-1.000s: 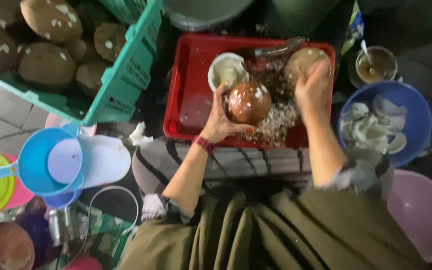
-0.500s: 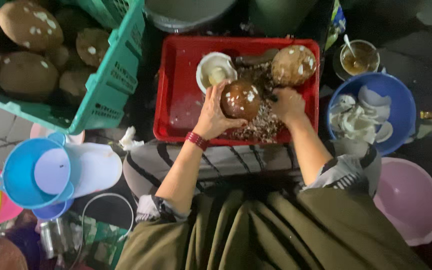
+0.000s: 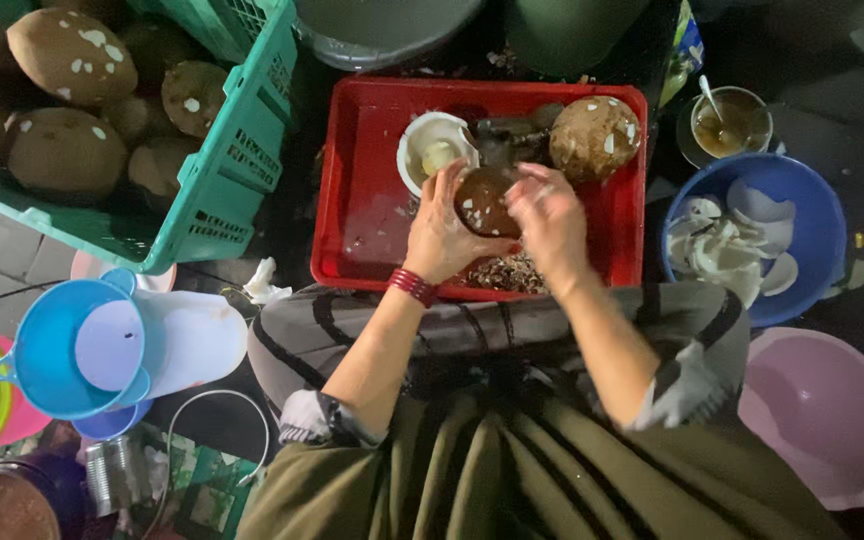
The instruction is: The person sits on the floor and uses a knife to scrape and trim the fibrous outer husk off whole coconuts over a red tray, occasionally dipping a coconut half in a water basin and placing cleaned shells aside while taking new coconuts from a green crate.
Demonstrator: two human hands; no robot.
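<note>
Left hand: the left hand [image 3: 442, 232] cups a round brown coconut [image 3: 482, 200] from the side, fingers curled on its shell, a red band at the wrist.
Right hand: the right hand [image 3: 550, 215] lies on the same coconut from the other side; it is blurred, and whether its fingers close on the shell cannot be told.
Coconut: it sits between both hands over the middle of the tray, smooth, dark brown, flecked with white.
Tray: a red plastic tray [image 3: 362, 200], rectangular with a raised rim and a wet floor, holds the work.
In the tray: one white half shell [image 3: 432, 150] lying open side up just left of the held coconut; one rough, pale brown husked coconut [image 3: 595, 135] in the far right corner; a heap of brown shavings [image 3: 507, 272] by the near rim.
Crate: a green slatted plastic crate [image 3: 232, 170], left of the tray, holds at least five big brown nuts [image 3: 67, 55] spotted with white.
Blue bowl: a round blue bowl [image 3: 827, 215], right of the tray, is filled with white curved flesh pieces [image 3: 727, 245].
Pink basin: a pale pink basin [image 3: 817, 415] stands below the blue bowl.
Cup: a small cup [image 3: 732, 125] of brown liquid with a spoon stands beyond the blue bowl.
Scoop: a blue plastic scoop [image 3: 52, 350] lies at lower left.
</note>
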